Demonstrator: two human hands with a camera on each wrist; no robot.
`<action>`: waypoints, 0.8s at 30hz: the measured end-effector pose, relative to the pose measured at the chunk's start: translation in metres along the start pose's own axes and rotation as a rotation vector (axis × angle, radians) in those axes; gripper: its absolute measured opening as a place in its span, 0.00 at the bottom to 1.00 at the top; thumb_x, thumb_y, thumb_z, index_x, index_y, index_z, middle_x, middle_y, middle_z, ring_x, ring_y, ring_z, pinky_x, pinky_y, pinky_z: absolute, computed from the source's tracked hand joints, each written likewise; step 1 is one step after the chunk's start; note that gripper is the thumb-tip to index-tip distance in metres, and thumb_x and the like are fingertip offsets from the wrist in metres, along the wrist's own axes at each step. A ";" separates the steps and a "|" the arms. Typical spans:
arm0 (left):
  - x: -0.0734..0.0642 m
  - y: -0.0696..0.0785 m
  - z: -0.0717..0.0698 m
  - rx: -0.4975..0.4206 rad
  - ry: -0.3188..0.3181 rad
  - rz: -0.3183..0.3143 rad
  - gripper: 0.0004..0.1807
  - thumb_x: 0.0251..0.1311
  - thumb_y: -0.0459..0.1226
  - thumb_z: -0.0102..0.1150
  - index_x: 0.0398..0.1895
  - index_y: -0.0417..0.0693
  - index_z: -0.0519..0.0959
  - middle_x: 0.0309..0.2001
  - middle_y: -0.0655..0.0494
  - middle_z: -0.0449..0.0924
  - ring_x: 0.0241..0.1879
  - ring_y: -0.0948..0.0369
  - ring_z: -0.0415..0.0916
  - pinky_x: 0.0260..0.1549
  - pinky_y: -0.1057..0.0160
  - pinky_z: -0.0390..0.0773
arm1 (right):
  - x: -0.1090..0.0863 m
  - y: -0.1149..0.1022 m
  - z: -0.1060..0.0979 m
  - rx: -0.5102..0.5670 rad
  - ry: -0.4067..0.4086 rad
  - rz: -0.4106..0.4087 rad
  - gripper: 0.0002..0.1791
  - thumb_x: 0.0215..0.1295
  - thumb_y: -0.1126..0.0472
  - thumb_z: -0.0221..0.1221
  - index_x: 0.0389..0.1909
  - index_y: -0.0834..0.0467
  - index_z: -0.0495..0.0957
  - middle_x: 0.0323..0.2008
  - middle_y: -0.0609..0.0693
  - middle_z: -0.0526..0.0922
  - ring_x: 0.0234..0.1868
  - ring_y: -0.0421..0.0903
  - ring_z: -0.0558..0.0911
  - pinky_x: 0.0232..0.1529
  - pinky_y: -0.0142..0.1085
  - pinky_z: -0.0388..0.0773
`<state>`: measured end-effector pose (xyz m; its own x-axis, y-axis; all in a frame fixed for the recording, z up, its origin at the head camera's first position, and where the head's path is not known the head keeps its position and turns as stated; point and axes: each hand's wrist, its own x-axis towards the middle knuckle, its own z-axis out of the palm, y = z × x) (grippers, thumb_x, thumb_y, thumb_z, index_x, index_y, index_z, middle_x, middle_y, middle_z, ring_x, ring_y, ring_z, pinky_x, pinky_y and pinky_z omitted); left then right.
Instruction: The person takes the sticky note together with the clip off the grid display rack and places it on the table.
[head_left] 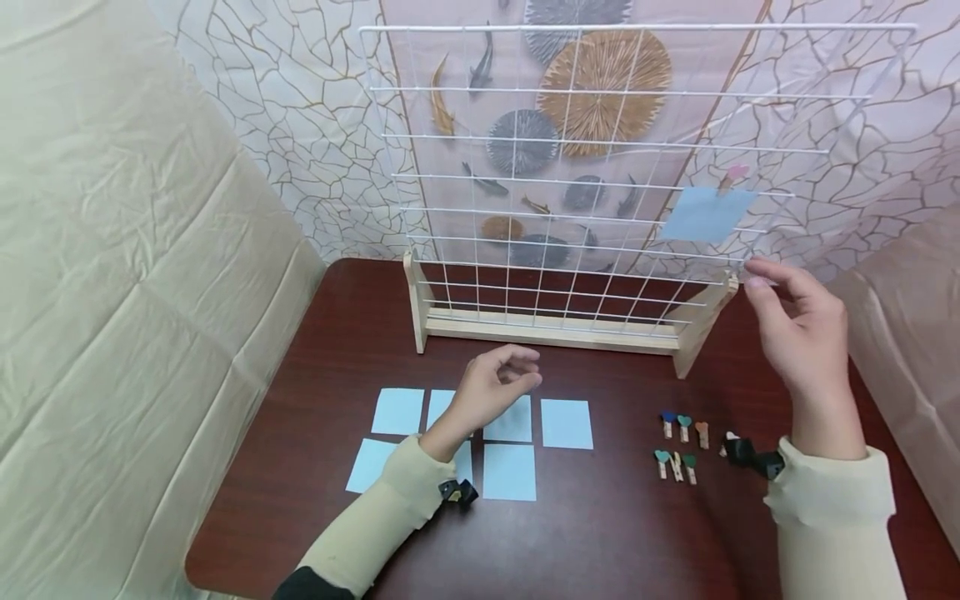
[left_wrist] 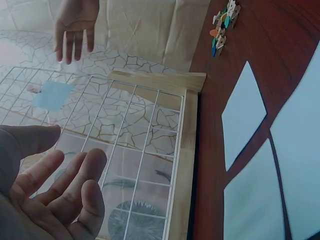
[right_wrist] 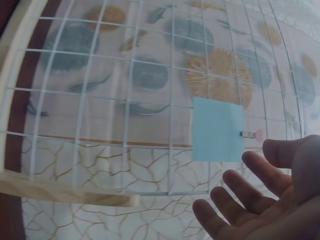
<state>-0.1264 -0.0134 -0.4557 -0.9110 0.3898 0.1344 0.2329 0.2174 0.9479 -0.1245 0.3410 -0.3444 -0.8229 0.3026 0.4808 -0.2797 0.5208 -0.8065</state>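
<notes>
A blue paper square (head_left: 708, 214) hangs on the right side of the white wire grid (head_left: 555, 218), held by a small clothespin with a pink heart (head_left: 735, 175). Just below and right of that paper is my right hand (head_left: 806, 325), its fingers loosely bent around nothing. In the right wrist view the fingertips (right_wrist: 250, 159) appear close to the paper's edge. My left hand (head_left: 491, 383) hovers over the table in front of the grid, fingers relaxed, nothing in them. Under and around it lie several blue paper squares (head_left: 566, 423) in two rows, partly covered by the arm.
Several small clothespins with coloured hearts (head_left: 684, 427) lie at the right of the dark wooden table (head_left: 600, 533). The grid stands in a wooden base (head_left: 555, 329) at the table's back. Cloth covers the left side (head_left: 150, 292) and the wall behind.
</notes>
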 end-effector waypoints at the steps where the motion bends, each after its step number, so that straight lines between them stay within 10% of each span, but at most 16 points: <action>1: 0.002 0.001 0.001 -0.010 0.000 -0.001 0.17 0.72 0.40 0.67 0.60 0.48 0.83 0.50 0.51 0.88 0.42 0.62 0.85 0.39 0.62 0.83 | 0.003 -0.002 0.000 -0.001 0.001 -0.002 0.15 0.76 0.65 0.60 0.58 0.65 0.86 0.56 0.36 0.85 0.47 0.28 0.82 0.47 0.21 0.74; 24: 0.067 0.037 0.020 -0.027 -0.020 0.169 0.28 0.72 0.39 0.66 0.74 0.49 0.74 0.63 0.48 0.82 0.45 0.62 0.85 0.46 0.64 0.84 | 0.059 -0.039 0.009 0.043 0.061 -0.057 0.16 0.74 0.65 0.62 0.59 0.58 0.87 0.59 0.43 0.85 0.66 0.39 0.78 0.55 0.26 0.77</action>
<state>-0.1720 0.0384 -0.4173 -0.8525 0.4365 0.2875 0.3732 0.1234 0.9195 -0.1660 0.3315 -0.2875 -0.7739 0.3220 0.5452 -0.3470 0.5046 -0.7906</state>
